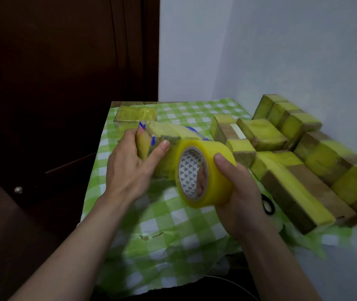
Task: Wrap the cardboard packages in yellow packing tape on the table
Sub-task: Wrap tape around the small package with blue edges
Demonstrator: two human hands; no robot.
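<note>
Gripping half-taped cardboard package [169,132] by its near end in left hand [129,170], above green-check bench [173,224]. Clutching yellow tape roll [216,183] in right hand [242,196], fingers through the core, roll just beside the package. Stacked at right on bench: more taped packages [316,157].

Yellow tape roll [206,173], white core with grey triangle print. Green-white checked tablecloth [173,224]. Brown cardboard packages [292,185] banded yellow.
</note>
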